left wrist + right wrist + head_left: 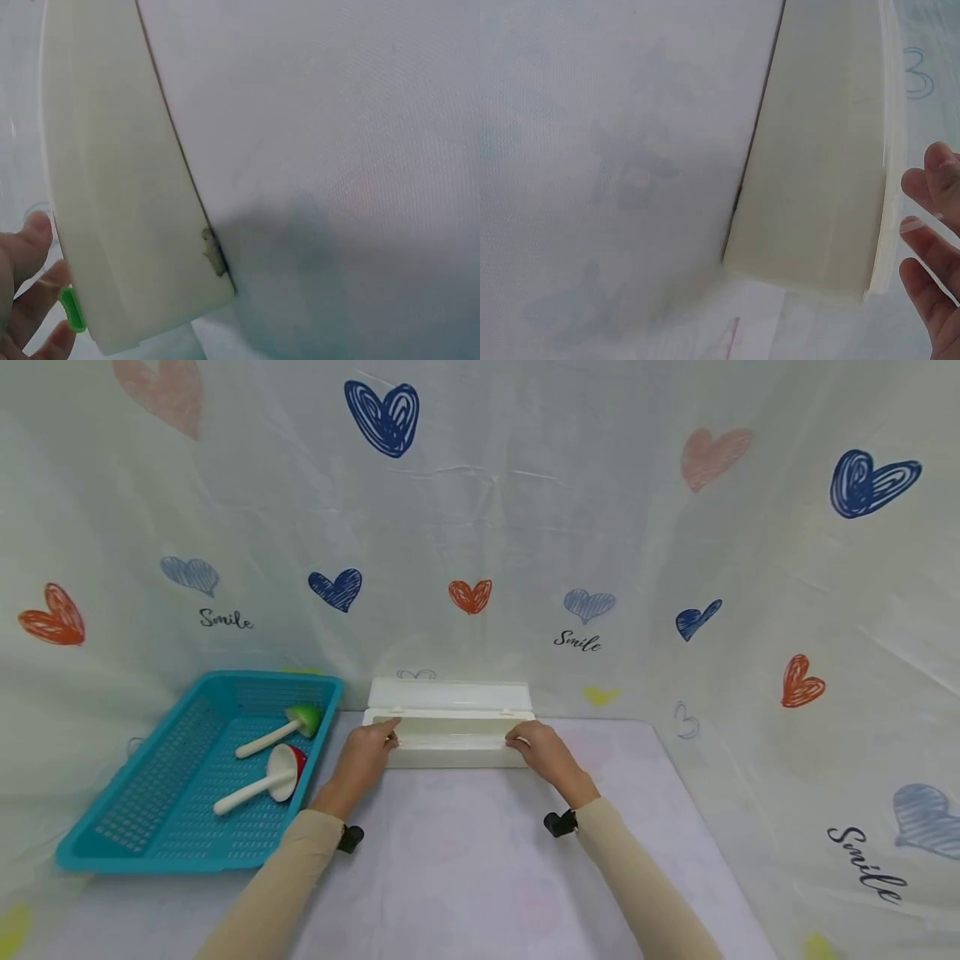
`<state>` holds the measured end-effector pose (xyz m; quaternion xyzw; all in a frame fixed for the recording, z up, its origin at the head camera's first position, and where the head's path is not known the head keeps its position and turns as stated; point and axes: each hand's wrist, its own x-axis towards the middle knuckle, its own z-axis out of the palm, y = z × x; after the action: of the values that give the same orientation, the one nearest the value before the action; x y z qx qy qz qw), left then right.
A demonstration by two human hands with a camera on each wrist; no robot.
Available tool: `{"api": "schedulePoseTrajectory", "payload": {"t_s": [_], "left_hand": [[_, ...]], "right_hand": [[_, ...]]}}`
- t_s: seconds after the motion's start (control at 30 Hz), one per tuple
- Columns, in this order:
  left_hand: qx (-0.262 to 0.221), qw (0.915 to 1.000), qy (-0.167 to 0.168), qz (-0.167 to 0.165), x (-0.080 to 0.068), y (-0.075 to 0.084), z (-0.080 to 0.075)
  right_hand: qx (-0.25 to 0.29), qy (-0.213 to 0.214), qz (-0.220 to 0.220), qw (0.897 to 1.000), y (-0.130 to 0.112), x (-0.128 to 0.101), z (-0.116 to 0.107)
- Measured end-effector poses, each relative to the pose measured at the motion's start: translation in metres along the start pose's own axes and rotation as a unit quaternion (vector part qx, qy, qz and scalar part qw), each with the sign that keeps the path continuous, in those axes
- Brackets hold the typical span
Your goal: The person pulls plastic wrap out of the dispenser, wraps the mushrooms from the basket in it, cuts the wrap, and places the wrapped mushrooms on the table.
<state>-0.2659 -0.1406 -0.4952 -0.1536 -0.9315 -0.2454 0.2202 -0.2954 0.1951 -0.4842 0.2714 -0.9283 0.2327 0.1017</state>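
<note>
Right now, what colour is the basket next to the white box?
The basket is turquoise blue with a holey mesh pattern, seen best in the head view.

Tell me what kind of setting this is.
Likely a staged tabletop recording booth, not a home: a heart-print "Smile" cloth backdrop wraps a covered table, with only a teal basket and a white box, its lid up, held by both hands.

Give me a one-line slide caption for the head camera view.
Both hands, left hand and right hand, hold the ends of an open white box beside a teal basket containing two toy mushrooms.
</note>
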Motion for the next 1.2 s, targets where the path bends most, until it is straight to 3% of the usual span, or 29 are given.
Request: {"api": "schedulePoseTrajectory", "payload": {"t_s": [0.13,0.33,0.4,0.57,0.73,0.9,1.03,1.2], "left_hand": [[-0.002,0.9999,0.004,-0.015,0.0,0.001,-0.001],[-0.021,0.9997,-0.005,-0.015,0.001,0.004,-0.007],[-0.027,0.9996,0.008,-0.004,0.002,0.005,-0.011],[-0.02,0.9966,0.054,0.059,0.012,0.008,-0.023],[-0.024,0.9948,0.055,0.081,0.015,0.01,-0.036],[-0.032,0.991,0.071,0.109,0.015,0.013,-0.046],[-0.037,0.9898,0.058,0.125,0.016,0.015,-0.052],[-0.029,0.9924,0.023,0.118,0.013,0.014,-0.056]], "right_hand": [[0.022,0.006,0.016,1.0,0.003,0.0,-0.004],[0.03,0.042,-0.012,0.999,0.006,0.003,-0.009],[0.035,0.058,-0.02,0.998,0.006,0.005,-0.013],[0.06,0.078,-0.015,0.995,0.002,0.01,-0.027],[0.07,0.069,0.004,0.995,0.0,0.008,-0.035],[0.069,0.079,-0.006,0.994,0.001,0.002,-0.04],[0.068,0.096,-0.028,0.993,0.001,0.0,-0.043],[0.073,0.087,-0.042,0.993,-0.001,-0.001,-0.042]]}}
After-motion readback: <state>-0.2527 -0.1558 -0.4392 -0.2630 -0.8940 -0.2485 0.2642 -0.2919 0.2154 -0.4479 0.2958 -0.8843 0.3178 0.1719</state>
